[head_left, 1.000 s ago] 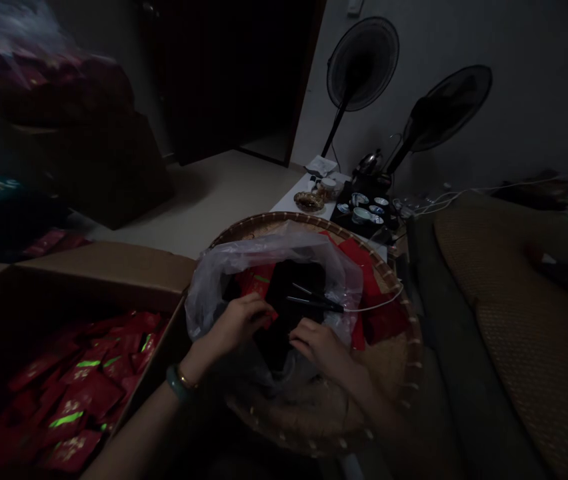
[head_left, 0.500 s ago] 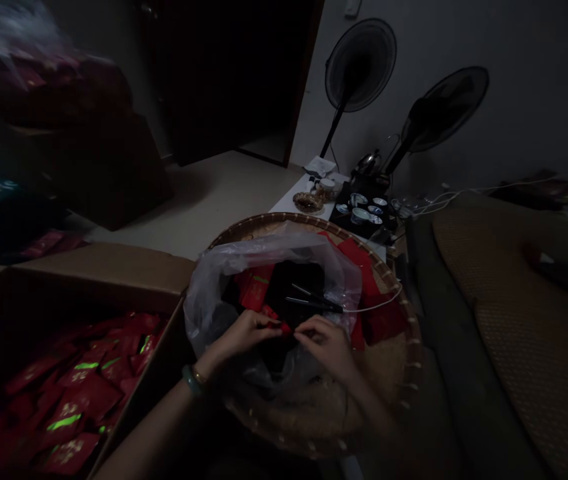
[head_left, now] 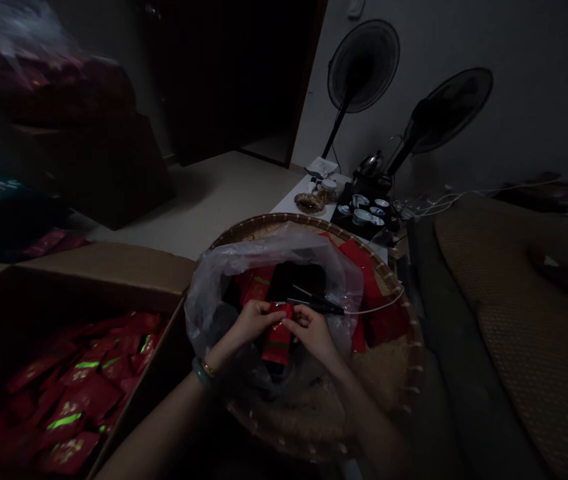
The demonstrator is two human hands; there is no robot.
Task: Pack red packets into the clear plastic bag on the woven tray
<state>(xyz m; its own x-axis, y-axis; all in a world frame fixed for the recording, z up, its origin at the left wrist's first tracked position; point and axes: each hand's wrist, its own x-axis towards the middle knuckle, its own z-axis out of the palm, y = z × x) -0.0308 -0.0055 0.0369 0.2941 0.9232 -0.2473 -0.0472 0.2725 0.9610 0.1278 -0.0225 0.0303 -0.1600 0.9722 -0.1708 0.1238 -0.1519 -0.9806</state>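
Note:
Both hands hold a small red packet (head_left: 278,340) with a dark green band, over an open clear plastic bag (head_left: 204,293). My left hand (head_left: 251,323) pinches its upper left side, and my right hand (head_left: 311,330) grips the upper right. More red packets (head_left: 255,283) lie inside the bag, left of a black area. Just beyond my right hand rests a black tool (head_left: 319,305) with two slim arms and a white cord. The bag sits in a round woven bamboo tray (head_left: 389,373). Flat red pieces (head_left: 359,260) lie along the tray's right side.
At left stands an open cardboard box (head_left: 129,267) with many red packets (head_left: 74,393) in it. A low table (head_left: 289,200) with a tea set (head_left: 362,217) is beyond the tray. Two fans (head_left: 364,67) stand behind. A woven mat (head_left: 524,333) covers the right side.
The red packet between my hands has turned and now hangs downward with its front showing. Both hands have moved slightly up, and the right one also slightly left.

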